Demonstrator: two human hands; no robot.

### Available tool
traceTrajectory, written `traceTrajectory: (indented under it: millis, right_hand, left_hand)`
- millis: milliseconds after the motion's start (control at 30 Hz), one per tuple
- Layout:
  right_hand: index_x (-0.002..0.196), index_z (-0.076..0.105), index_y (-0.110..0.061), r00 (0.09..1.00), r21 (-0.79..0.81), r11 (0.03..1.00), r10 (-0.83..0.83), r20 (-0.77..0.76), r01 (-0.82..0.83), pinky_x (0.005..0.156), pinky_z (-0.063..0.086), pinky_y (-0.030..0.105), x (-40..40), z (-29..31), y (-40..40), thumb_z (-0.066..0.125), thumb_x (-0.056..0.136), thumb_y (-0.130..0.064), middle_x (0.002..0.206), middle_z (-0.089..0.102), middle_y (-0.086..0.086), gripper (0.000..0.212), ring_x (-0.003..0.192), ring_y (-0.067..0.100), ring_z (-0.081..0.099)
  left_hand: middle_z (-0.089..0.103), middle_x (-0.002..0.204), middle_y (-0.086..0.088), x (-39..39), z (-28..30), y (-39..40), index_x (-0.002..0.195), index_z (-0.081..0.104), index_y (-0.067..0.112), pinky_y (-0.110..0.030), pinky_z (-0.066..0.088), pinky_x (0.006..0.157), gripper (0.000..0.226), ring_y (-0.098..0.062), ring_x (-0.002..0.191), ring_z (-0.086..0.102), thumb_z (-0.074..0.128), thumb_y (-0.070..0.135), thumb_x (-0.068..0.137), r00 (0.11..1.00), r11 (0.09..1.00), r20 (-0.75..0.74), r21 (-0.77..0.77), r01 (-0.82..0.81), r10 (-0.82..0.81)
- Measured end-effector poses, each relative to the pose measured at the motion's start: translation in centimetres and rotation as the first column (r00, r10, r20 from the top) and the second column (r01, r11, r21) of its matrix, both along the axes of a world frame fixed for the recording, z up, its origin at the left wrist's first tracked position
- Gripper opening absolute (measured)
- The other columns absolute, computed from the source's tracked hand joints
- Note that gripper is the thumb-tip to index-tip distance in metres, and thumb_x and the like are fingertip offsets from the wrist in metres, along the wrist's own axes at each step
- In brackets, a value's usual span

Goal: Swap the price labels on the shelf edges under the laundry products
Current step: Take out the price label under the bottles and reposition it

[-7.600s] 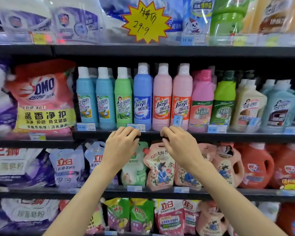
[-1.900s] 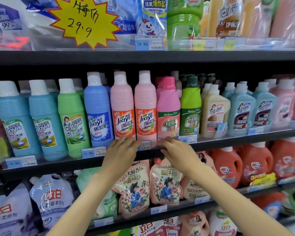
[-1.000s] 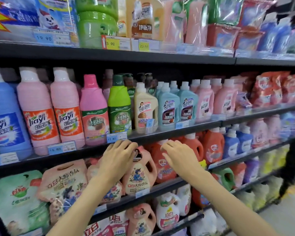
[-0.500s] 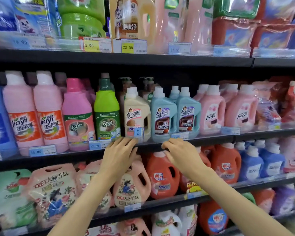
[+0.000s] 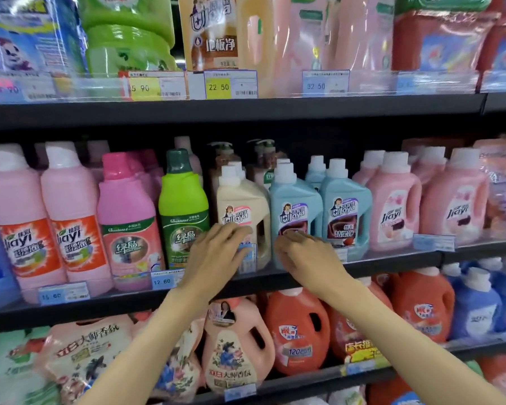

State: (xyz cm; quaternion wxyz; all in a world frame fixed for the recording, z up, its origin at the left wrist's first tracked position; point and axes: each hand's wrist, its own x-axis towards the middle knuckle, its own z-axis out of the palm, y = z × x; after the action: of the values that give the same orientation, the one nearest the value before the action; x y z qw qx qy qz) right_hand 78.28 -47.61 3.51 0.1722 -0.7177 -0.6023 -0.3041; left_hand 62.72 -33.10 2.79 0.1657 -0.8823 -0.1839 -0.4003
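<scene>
Both your hands are up at the middle shelf edge [image 5: 392, 263] now. Your left hand [image 5: 216, 255] has its fingers curled over the small blue price label [image 5: 247, 256] standing in front of the cream Joya bottle [image 5: 241, 217]; whether you actually pinch it, I cannot tell. Your right hand [image 5: 307, 254] sits just beside it, fingers bent at the foot of the blue Joya bottle [image 5: 295, 211], and its grip is hidden too.

Watch out here: that label stands proud of the rail, so a hard tug could tear it or send it down among the orange jugs [image 5: 298, 334] below. Your knuckles are right against the bottles, and a nudge could tip the cream one back into its row. And with labels this alike, the swap could land under the wrong product.

Counting the front row: two pink Jiayi tall bottles [image 5: 44, 229], one pink Greenisland [image 5: 126, 229], one green Greenisland [image 5: 184, 217], one cream Joya, two blue Joya, two pink Jiayi jugs [image 5: 392, 211]. Other readable labels on this rail: the 12.80 label [image 5: 162, 281] and one more at left [image 5: 62, 293].
</scene>
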Motion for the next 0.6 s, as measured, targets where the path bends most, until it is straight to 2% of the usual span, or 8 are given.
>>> traceTrajectory:
  millis: [100, 167, 267, 400, 467, 600]
  right_hand:
    - [0.08, 0.062, -0.018, 1.0, 0.071, 0.997, -0.007, -0.011, 0.007, 0.054, 0.045, 0.03, 0.3, -0.3, 1.7, 0.071, 0.073, -0.016, 0.075, 0.062, -0.001, 0.011, 0.074, 0.027, 0.064]
    - [0.084, 0.064, -0.022, 1.0, 0.086, 0.996, 0.005, 0.02, -0.007, 0.056, 0.049, 0.032, 0.1, -0.9, 2.7, 0.066, 0.08, -0.022, 0.078, 0.063, -0.003, 0.005, 0.077, 0.025, 0.064]
    - [0.082, 0.065, -0.024, 0.999, 0.143, 0.99, 0.003, 0.05, -0.01, 0.052, 0.044, 0.027, -0.4, -1.3, 3.3, 0.055, 0.086, -0.033, 0.073, 0.062, -0.006, 0.014, 0.074, 0.021, 0.064]
    - [0.083, 0.065, -0.026, 0.999, 0.139, 0.99, 0.001, 0.052, -0.008, 0.05, 0.04, 0.026, -0.1, -1.4, 3.6, 0.069, 0.083, -0.029, 0.075, 0.063, -0.007, 0.005, 0.075, 0.018, 0.062]
    - [0.084, 0.065, -0.027, 0.998, 0.138, 0.99, -0.017, 0.056, 0.009, 0.05, 0.036, 0.025, 0.2, -1.7, 3.8, 0.072, 0.08, -0.028, 0.076, 0.062, -0.007, 0.008, 0.076, 0.016, 0.061]
    - [0.08, 0.063, -0.023, 0.997, 0.191, 0.982, -0.004, 0.071, -0.009, 0.049, 0.042, 0.028, -0.1, -1.9, 3.8, 0.071, 0.082, -0.028, 0.073, 0.062, -0.006, 0.01, 0.075, 0.018, 0.061]
  left_hand:
    - [0.063, 0.1, 0.009, 0.6, 0.0, 0.4, 0.105, 0.064, 0.027, -0.033, 0.048, 0.071, 0.023, -0.016, 0.094, 0.057, 0.054, 0.043, 0.09, 0.999, 0.998, -0.015, 0.049, 0.034, -0.033]
    - [0.063, 0.095, 0.01, 0.7, 0.0, 0.6, 0.1, 0.065, 0.027, -0.032, 0.049, 0.07, 0.021, -0.015, 0.091, 0.057, 0.056, 0.043, 0.09, 0.998, 0.997, 0.006, 0.049, 0.059, -0.059]
    - [0.063, 0.089, 0.009, 1.0, -0.2, 0.9, 0.096, 0.065, 0.027, -0.034, 0.05, 0.069, 0.021, -0.017, 0.088, 0.058, 0.053, 0.043, 0.089, 0.996, 0.995, 0.009, 0.051, 0.087, -0.088]
    - [0.065, 0.087, 0.008, 1.2, -0.3, 1.2, 0.094, 0.067, 0.024, -0.036, 0.05, 0.069, 0.021, -0.019, 0.087, 0.058, 0.052, 0.039, 0.09, 0.993, 0.99, 0.004, 0.078, 0.116, -0.117]
    - [0.066, 0.087, 0.008, 1.0, -0.4, 1.3, 0.094, 0.068, 0.024, -0.036, 0.05, 0.069, 0.02, -0.019, 0.087, 0.059, 0.052, 0.036, 0.09, 0.991, 0.99, 0.016, 0.063, 0.13, -0.131]
    - [0.066, 0.087, 0.008, 0.5, -0.2, 0.9, 0.09, 0.067, 0.022, -0.035, 0.051, 0.069, 0.012, -0.017, 0.086, 0.059, 0.057, 0.027, 0.088, 0.982, 0.984, 0.056, -0.003, 0.179, -0.179]
